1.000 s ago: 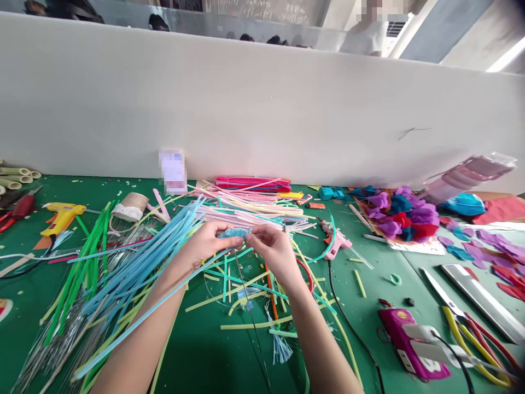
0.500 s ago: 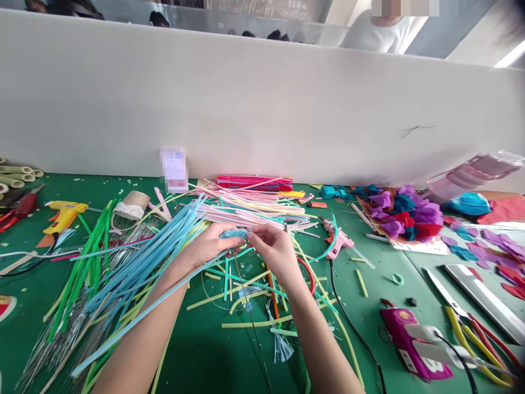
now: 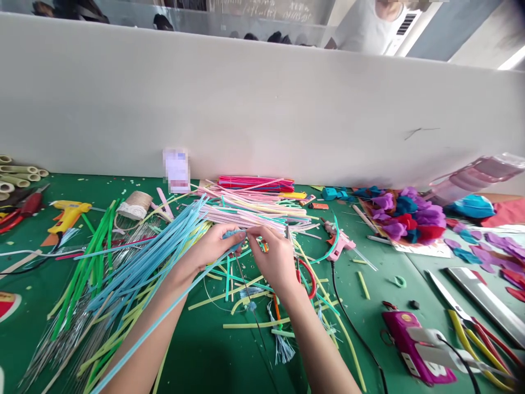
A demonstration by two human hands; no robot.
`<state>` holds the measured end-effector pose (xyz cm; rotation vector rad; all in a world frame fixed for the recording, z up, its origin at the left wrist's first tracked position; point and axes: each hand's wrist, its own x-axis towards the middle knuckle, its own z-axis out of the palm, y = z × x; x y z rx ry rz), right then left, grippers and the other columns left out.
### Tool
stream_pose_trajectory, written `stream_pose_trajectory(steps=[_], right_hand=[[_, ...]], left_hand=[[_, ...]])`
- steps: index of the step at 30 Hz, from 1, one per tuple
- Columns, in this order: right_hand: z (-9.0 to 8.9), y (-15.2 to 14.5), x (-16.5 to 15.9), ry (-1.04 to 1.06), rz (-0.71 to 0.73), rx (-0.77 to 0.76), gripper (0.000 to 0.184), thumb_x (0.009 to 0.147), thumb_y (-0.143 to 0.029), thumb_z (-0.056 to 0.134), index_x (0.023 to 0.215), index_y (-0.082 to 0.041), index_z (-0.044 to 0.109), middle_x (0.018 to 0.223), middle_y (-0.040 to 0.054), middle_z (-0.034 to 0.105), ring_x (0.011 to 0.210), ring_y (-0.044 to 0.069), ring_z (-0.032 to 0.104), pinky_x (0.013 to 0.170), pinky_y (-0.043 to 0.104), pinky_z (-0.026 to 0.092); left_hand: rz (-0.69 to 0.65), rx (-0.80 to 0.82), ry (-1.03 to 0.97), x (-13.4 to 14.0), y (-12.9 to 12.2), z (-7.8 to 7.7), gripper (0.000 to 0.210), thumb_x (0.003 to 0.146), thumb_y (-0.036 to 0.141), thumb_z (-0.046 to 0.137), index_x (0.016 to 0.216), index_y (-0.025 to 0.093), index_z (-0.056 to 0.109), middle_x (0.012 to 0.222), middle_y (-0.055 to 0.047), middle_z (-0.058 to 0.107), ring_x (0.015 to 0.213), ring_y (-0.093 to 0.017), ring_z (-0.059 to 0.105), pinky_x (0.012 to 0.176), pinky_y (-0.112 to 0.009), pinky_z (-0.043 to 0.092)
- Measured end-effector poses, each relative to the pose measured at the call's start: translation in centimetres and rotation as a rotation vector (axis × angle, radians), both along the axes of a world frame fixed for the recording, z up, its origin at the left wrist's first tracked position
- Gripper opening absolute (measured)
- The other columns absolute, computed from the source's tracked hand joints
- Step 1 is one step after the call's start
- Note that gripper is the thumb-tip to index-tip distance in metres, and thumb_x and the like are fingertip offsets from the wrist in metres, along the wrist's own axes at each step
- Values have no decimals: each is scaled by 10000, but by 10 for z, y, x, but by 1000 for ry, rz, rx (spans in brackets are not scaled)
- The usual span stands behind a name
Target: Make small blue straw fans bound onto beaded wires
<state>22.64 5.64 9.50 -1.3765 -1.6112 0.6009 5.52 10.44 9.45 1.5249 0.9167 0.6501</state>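
My left hand (image 3: 217, 245) is closed around a fuzzy light-blue pipe cleaner piece (image 3: 230, 234), which shows between thumb and fingers. Fingertips of my right hand (image 3: 268, 251) are pinched at the piece's right end; the exact grip point is too small to make out. One long light-blue pipe cleaner (image 3: 164, 319) trails from the left hand down over the left forearm. Left of the hands lies a pile of blue pipe cleaners (image 3: 151, 246). Below them are a thin dark wire (image 3: 250, 295), a blue tassel (image 3: 283, 347) and red-handled scissors (image 3: 309, 279), partly hidden by the right hand.
Pink pipe cleaners (image 3: 246, 213) lie behind the hands. A pink glue gun (image 3: 338, 241) and purple power strip (image 3: 414, 350) sit to the right, with large yellow-handled scissors (image 3: 455, 323). To the left are a yellow glue gun (image 3: 68, 216) and green pipe cleaners (image 3: 98, 246). A white partition (image 3: 262, 109) stands behind.
The right fingers have closed in at the end of the blue piece, and less of that piece shows now. The long trailing pipe cleaner has shifted lower along the left forearm.
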Motion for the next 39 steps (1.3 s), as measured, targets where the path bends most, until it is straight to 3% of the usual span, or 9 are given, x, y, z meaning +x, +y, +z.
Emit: stream_pose_trajectory(steps=[5, 9, 15, 23, 32, 39], right_hand=[[2, 6, 9, 519, 69, -425, 334, 893, -514, 594, 874, -204, 718, 845, 53, 736, 750, 194, 671, 652, 287, 487], [3, 9, 15, 679, 151, -622, 434, 816, -608, 664, 735, -182, 687, 736, 29, 678, 669, 146, 603, 576, 241, 412], [0, 11, 18, 740, 205, -652, 407, 737, -549, 776, 678, -163, 664, 683, 2, 613, 633, 107, 532, 559, 224, 379], [-3, 12, 21, 879, 267, -695, 360, 692, -471, 839, 723, -156, 668, 689, -4, 621, 618, 97, 538, 553, 216, 381], [4, 10, 18, 680, 163, -568, 328, 705, -484, 798, 714, -180, 674, 645, -1, 630, 608, 128, 546, 566, 240, 392], [-1, 11, 19, 534, 111, -449, 361, 736, -529, 765, 725, -179, 676, 623, -4, 641, 564, 128, 516, 568, 263, 392]], left_hand=[[0, 74, 94, -1, -4, 16, 357, 925, 486, 562, 835, 165, 690, 761, -35, 694, 765, -202, 638, 772, -295, 483], [-50, 125, 72, 2, -6, 17, 315, 951, 434, 543, 884, 173, 706, 823, -39, 719, 796, -202, 649, 806, -300, 489], [-97, 70, 1, 4, -4, 5, 357, 943, 470, 565, 1040, 166, 726, 976, -61, 733, 779, -189, 648, 791, -302, 507], [-38, 15, -14, 8, -7, 7, 393, 917, 503, 598, 1049, 160, 736, 937, -57, 740, 786, -193, 653, 780, -294, 504], [10, 23, 39, 7, -10, 14, 327, 883, 478, 608, 954, 174, 703, 884, -48, 719, 868, -232, 654, 813, -318, 492], [75, 75, 139, -1, -3, 3, 343, 773, 457, 742, 972, 180, 702, 981, -47, 712, 949, -250, 635, 817, -327, 477]])
